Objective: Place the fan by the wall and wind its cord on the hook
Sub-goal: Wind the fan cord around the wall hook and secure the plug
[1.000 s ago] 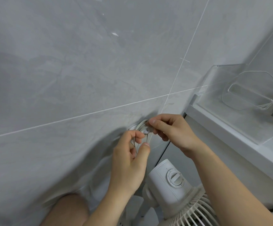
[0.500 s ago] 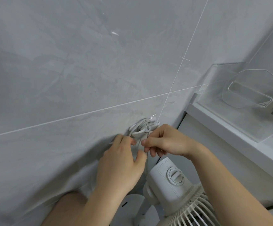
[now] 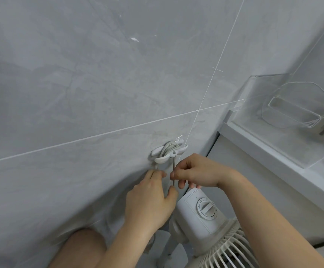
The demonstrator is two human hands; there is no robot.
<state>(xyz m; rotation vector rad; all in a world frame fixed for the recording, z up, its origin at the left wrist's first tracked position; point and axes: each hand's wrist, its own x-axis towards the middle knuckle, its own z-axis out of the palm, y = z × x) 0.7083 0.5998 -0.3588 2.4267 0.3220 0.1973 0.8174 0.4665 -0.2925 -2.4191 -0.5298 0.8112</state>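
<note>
- Both hands are sitting lower than a second ago, now below the hook (image 3: 167, 154) rather than at it, leaving its coil uncovered.
- Cord (image 3: 169, 148) is lying wound in several loops over the hook, with strands hanging down from it along the wall (image 3: 80, 93).
- Right hand (image 3: 197, 174) is curling its fingers, the thumb and forefinger pinching a thin hanging strand just under the hook.
- Left hand (image 3: 149, 204) is reaching up beside it, fingertips pressed together around the other hanging strand, thumb lying close to the right hand's fingers; how firmly it is gripping cannot be told.
- Fan (image 3: 201, 213) is standing close to the wall, directly below the hands, its motor housing nearly touching the right hand's knuckles.
- Fan's housing is looking like smooth off-white plastic, boxy with rounded edges, carrying a round dial on top; its grille of thin curved ribs is showing at the bottom edge.
- Hook is appearing as a pale, glossy plastic piece with two prongs spreading sideways, stuck flat on the wall.
- Wall is showing large grey marble-patterned tiles, glossy, with thin white grout lines.
- Ledge (image 3: 273, 151) of white, smooth material is running to the right, holding a clear box (image 3: 269, 105).
- Knee (image 3: 80, 248) is showing at the bottom left.
</note>
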